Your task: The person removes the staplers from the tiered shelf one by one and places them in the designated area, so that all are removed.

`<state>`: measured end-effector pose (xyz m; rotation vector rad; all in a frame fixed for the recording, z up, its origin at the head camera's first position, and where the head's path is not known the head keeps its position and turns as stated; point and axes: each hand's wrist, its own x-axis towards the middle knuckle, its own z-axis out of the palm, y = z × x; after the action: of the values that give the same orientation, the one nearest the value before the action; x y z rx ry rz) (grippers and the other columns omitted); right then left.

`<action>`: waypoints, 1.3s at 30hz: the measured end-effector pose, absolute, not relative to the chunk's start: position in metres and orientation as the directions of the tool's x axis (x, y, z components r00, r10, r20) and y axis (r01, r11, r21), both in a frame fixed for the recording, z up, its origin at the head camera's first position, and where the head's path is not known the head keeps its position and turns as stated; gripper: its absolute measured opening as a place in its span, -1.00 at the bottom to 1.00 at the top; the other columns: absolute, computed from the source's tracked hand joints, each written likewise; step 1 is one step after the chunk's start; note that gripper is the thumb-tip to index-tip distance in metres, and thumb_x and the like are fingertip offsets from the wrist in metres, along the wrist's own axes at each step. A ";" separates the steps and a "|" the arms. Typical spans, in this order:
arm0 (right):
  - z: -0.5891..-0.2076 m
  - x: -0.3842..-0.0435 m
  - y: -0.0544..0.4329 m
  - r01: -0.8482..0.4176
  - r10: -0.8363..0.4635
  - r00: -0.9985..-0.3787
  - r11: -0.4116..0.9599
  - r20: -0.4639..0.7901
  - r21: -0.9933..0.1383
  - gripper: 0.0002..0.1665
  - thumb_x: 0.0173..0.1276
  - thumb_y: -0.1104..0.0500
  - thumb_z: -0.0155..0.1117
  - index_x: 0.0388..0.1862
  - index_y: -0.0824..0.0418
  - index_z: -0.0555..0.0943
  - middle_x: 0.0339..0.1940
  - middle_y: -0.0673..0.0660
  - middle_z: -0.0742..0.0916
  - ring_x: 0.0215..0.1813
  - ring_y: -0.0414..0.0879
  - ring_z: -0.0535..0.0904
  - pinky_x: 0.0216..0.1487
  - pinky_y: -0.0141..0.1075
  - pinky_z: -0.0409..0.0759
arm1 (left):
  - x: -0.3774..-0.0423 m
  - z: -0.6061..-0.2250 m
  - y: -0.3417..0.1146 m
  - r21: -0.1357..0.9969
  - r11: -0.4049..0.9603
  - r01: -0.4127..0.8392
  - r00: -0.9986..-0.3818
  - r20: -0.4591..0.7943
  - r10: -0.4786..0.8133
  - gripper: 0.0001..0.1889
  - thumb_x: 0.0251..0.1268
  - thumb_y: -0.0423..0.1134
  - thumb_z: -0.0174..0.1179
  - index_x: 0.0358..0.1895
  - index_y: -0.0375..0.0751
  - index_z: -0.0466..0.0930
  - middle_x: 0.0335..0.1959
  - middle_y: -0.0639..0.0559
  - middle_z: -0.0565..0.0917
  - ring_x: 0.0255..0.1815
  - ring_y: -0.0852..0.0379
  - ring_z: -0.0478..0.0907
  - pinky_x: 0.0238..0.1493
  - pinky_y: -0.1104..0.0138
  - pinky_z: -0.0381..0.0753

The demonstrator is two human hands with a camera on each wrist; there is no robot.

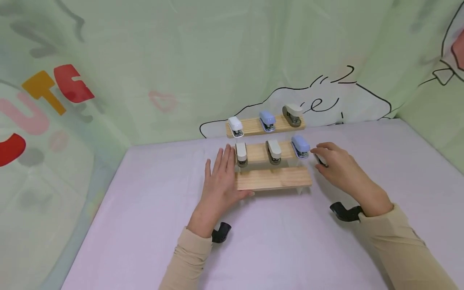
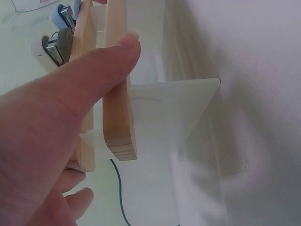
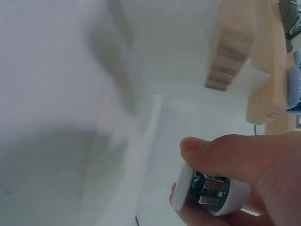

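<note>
A three-tier wooden display rack (image 1: 272, 179) with clear supports stands toward the back of the table. My left hand (image 1: 220, 181) lies along its left end with fingers extended, and the thumb rests on the front edge of the lowest board (image 2: 116, 117). Just right of the rack, my right hand (image 1: 338, 167) pinches a small white stapler (image 3: 239, 195), its metal parts facing the right wrist camera. Two white-topped staplers and a blue stapler (image 1: 300, 146) sit on the middle tier. The top tier bears a white stapler (image 1: 235, 125), a blue stapler (image 1: 267, 120) and a grey-and-white stapler (image 1: 293, 114).
A pale lilac cloth covers the table (image 1: 275, 241). Behind the rack hangs a light green curtain (image 1: 217, 60) with printed letters and line drawings. A black curved mount (image 1: 346, 212) sticks out at the right wrist, another at the left.
</note>
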<state>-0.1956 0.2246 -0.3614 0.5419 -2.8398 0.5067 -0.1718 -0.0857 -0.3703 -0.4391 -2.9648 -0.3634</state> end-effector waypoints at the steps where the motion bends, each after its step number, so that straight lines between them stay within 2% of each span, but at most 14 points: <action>1: -0.362 -0.197 0.225 -0.385 -0.314 -0.913 0.875 0.261 -0.295 -0.52 0.22 0.46 0.32 0.14 0.53 0.54 0.20 0.56 0.52 0.17 0.47 0.51 0.09 0.27 0.52 | -0.172 -0.370 -0.086 0.217 0.929 0.300 -0.950 0.160 0.269 0.38 -0.16 0.35 0.47 0.61 -0.25 -0.19 0.66 -0.07 -0.15 0.67 -0.04 -0.20 0.57 -0.16 -0.10; 7: -0.366 -0.206 0.223 -0.351 -0.289 -0.930 0.880 0.226 -0.320 -0.52 0.25 0.44 0.29 0.16 0.54 0.52 0.22 0.57 0.50 0.19 0.48 0.49 0.12 0.28 0.49 | -0.174 -0.367 -0.088 0.208 0.931 0.299 -0.948 0.173 0.265 0.38 -0.16 0.33 0.48 0.61 -0.25 -0.19 0.66 -0.07 -0.13 0.67 -0.04 -0.19 0.57 -0.16 -0.10; 15: -0.376 -0.214 0.222 -0.295 -0.270 -0.955 0.895 0.119 -0.334 -0.50 0.29 0.42 0.26 0.19 0.59 0.47 0.22 0.61 0.46 0.21 0.50 0.45 0.17 0.29 0.46 | -0.174 -0.368 -0.089 0.208 0.929 0.305 -0.946 0.177 0.271 0.38 -0.16 0.34 0.48 0.61 -0.26 -0.20 0.66 -0.08 -0.12 0.67 -0.05 -0.17 0.56 -0.17 -0.09; 26: -0.385 -0.216 0.223 -0.279 -0.268 -0.960 0.895 0.078 -0.348 -0.51 0.29 0.42 0.26 0.19 0.60 0.47 0.21 0.62 0.47 0.22 0.49 0.45 0.17 0.27 0.47 | -0.173 -0.368 -0.088 0.221 0.924 0.311 -0.943 0.193 0.271 0.38 -0.18 0.32 0.50 0.60 -0.26 -0.17 0.66 -0.09 -0.11 0.67 -0.05 -0.15 0.56 -0.17 -0.07; 33: -0.380 -0.210 0.223 -0.250 -0.258 -0.966 0.908 0.022 -0.336 -0.43 0.30 0.40 0.26 0.27 0.56 0.41 0.32 0.60 0.38 0.27 0.50 0.41 0.20 0.29 0.45 | -0.173 -0.370 -0.087 0.215 0.924 0.317 -0.941 0.197 0.277 0.38 -0.19 0.32 0.50 0.60 -0.27 -0.15 0.65 -0.10 -0.09 0.66 -0.06 -0.13 0.56 -0.17 -0.05; 39: -0.360 -0.199 0.221 -0.267 -0.248 -0.964 0.909 0.099 -0.320 -0.35 0.28 0.34 0.31 0.33 0.48 0.39 0.38 0.53 0.35 0.27 0.48 0.42 0.13 0.30 0.49 | -0.172 -0.371 -0.086 0.223 0.921 0.319 -0.940 0.194 0.279 0.37 -0.19 0.31 0.51 0.60 -0.27 -0.14 0.65 -0.10 -0.09 0.66 -0.06 -0.14 0.56 -0.17 -0.06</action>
<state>-0.1994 0.2206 -0.3598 0.4071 -3.0145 0.5168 -0.1724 -0.0855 -0.3712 -0.4583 -2.9228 -0.3784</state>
